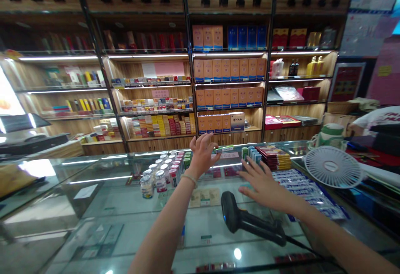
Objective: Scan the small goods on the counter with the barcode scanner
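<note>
"Head view, over a shop counter: what writing shows?"

"Take the picture as a clock face. At 3 o'clock, near the middle, a white carton (237, 122) carries large dark Chinese characters, too soft to read surely. Orange boxes (230, 70) at 1 and a pink sign (160, 93) at 10 bear print that blurs."

"And the pack in hand?"

"The green and white pack (225, 149) is near the middle, at 4. The left hand (201, 155), at 6, seems to pinch its left end between thumb and finger. Its long axis runs nearly level, from 9 towards 3, right end tipped slightly up. Its lettering is too small to read."

"The right hand (259, 182)?"

"At 4, further out: fingers spread wide and holding nothing, the tips near small cans (256, 155). I cannot tell whether they touch."

"Where are the edges and the room?"

"The glass counter (128, 215) has its far edge just behind the pack. Jars (161, 180) crowd between 7 and 8. A scanner (256, 224) is at 5, below the right hand. Blue packets (308, 192) fill 4; beyond them stands a white fan (333, 166). Wide bare glass opens at 7, left of the left forearm."
</note>
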`<state>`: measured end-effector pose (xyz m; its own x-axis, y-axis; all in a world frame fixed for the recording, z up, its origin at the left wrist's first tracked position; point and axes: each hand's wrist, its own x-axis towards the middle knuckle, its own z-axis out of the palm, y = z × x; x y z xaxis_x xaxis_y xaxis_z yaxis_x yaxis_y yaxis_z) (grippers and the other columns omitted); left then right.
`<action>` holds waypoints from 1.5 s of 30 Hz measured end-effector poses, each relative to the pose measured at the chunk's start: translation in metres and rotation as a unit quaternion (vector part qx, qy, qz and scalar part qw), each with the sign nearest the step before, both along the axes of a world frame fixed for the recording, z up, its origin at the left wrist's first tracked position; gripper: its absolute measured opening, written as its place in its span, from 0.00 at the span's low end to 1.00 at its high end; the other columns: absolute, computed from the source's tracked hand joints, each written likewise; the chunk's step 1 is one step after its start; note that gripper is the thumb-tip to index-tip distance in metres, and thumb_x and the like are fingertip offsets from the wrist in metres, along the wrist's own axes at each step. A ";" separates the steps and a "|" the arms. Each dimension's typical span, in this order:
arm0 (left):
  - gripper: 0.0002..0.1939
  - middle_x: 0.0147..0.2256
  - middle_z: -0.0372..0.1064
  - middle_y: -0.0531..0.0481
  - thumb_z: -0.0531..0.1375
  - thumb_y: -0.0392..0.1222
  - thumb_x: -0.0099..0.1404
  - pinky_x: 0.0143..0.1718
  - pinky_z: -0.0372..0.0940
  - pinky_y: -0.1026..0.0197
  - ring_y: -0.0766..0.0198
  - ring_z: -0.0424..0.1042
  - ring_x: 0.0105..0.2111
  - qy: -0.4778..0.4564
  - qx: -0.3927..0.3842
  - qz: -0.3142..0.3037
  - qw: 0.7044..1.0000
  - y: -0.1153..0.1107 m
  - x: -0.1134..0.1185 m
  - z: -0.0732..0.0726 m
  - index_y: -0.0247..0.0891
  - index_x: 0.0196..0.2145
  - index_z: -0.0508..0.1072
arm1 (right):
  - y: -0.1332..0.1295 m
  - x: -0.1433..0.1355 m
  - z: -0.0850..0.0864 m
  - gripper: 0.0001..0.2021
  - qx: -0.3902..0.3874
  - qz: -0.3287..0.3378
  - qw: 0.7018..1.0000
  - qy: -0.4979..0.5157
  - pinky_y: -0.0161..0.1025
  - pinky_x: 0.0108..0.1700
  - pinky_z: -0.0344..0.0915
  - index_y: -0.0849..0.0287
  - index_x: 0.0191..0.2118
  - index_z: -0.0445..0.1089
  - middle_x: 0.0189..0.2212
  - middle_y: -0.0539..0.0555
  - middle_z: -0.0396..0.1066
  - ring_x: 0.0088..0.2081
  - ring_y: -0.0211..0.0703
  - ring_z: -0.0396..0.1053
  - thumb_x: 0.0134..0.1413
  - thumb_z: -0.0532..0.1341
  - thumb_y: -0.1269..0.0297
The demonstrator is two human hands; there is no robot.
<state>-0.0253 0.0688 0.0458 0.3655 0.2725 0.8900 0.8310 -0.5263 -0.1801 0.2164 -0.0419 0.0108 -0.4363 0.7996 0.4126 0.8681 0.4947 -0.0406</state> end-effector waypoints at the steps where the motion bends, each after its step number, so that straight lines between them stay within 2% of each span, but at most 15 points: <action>1: 0.09 0.60 0.65 0.44 0.66 0.48 0.60 0.67 0.40 0.41 0.49 0.60 0.62 0.000 0.000 0.002 1.000 0.000 0.000 0.000 0.46 0.38 0.76 | 0.012 0.001 0.000 0.26 0.026 -0.021 0.999 0.009 0.65 0.68 0.41 0.53 0.62 0.66 0.70 0.61 0.50 0.72 0.58 0.40 0.66 0.52 0.46; 3: 0.10 0.60 0.65 0.44 0.66 0.48 0.60 0.67 0.41 0.41 0.49 0.60 0.62 -0.001 -0.002 0.006 1.000 0.000 0.000 0.001 0.46 0.39 0.76 | 0.037 0.003 0.000 0.24 0.071 -0.072 0.994 0.041 0.65 0.66 0.46 0.53 0.61 0.67 0.70 0.62 0.52 0.72 0.61 0.42 0.65 0.54 0.49; 6: 0.10 0.60 0.65 0.44 0.67 0.49 0.60 0.67 0.41 0.40 0.49 0.60 0.62 -0.002 -0.003 0.010 1.000 0.000 -0.001 0.001 0.46 0.38 0.76 | 0.066 0.002 -0.002 0.24 0.090 -0.097 0.988 0.083 0.63 0.64 0.51 0.53 0.62 0.67 0.70 0.62 0.52 0.71 0.61 0.44 0.64 0.56 0.52; 9: 0.10 0.60 0.64 0.44 0.67 0.48 0.60 0.67 0.41 0.40 0.49 0.60 0.62 0.002 -0.004 0.013 1.000 0.001 -0.001 0.000 0.46 0.39 0.76 | 0.084 -0.002 -0.004 0.26 0.083 -0.087 0.986 0.120 0.61 0.63 0.53 0.56 0.64 0.65 0.70 0.64 0.51 0.70 0.61 0.45 0.62 0.57 0.54; 12: 0.10 0.60 0.64 0.44 0.67 0.49 0.60 0.67 0.41 0.41 0.49 0.60 0.62 0.006 -0.001 0.017 1.000 0.001 0.000 -0.001 0.46 0.39 0.75 | 0.095 -0.011 -0.004 0.27 0.067 -0.072 0.983 0.155 0.62 0.63 0.52 0.54 0.64 0.64 0.70 0.63 0.52 0.70 0.60 0.45 0.62 0.57 0.54; 17: 0.10 0.59 0.65 0.44 0.67 0.49 0.60 0.66 0.43 0.41 0.49 0.60 0.62 -0.020 0.015 0.014 1.000 0.000 0.001 -0.001 0.46 0.38 0.75 | 0.107 -0.027 0.002 0.22 0.068 -0.052 0.970 0.227 0.63 0.63 0.51 0.53 0.59 0.69 0.70 0.61 0.51 0.70 0.59 0.45 0.60 0.58 0.55; 22: 0.09 0.60 0.63 0.44 0.67 0.49 0.60 0.65 0.44 0.40 0.48 0.60 0.62 -0.068 0.001 0.030 0.997 -0.001 0.001 0.003 0.46 0.37 0.76 | 0.112 -0.038 0.016 0.19 0.118 -0.028 0.950 0.289 0.63 0.64 0.51 0.51 0.55 0.73 0.70 0.59 0.52 0.69 0.58 0.48 0.61 0.58 0.56; 30: 0.09 0.60 0.62 0.43 0.66 0.50 0.61 0.65 0.44 0.40 0.46 0.60 0.62 -0.083 -0.013 0.041 0.996 -0.001 0.000 0.005 0.45 0.38 0.77 | 0.104 -0.039 0.034 0.16 0.199 0.019 0.939 0.279 0.64 0.63 0.49 0.49 0.52 0.75 0.71 0.54 0.48 0.69 0.61 0.46 0.63 0.57 0.54; 38: 0.09 0.60 0.64 0.43 0.65 0.50 0.63 0.65 0.43 0.39 0.49 0.61 0.62 -0.040 -0.016 0.037 0.998 -0.003 0.009 -0.001 0.46 0.39 0.77 | 0.092 -0.035 0.044 0.12 0.216 0.032 0.940 0.261 0.61 0.65 0.46 0.50 0.44 0.77 0.71 0.52 0.50 0.69 0.60 0.46 0.62 0.59 0.54; 45: 0.09 0.61 0.64 0.45 0.65 0.50 0.63 0.65 0.42 0.39 0.49 0.61 0.62 -0.021 -0.025 0.043 0.999 -0.004 0.015 0.000 0.47 0.39 0.77 | 0.092 -0.027 0.048 0.12 0.221 0.027 0.950 0.218 0.59 0.65 0.43 0.50 0.43 0.77 0.72 0.50 0.46 0.69 0.60 0.43 0.61 0.60 0.53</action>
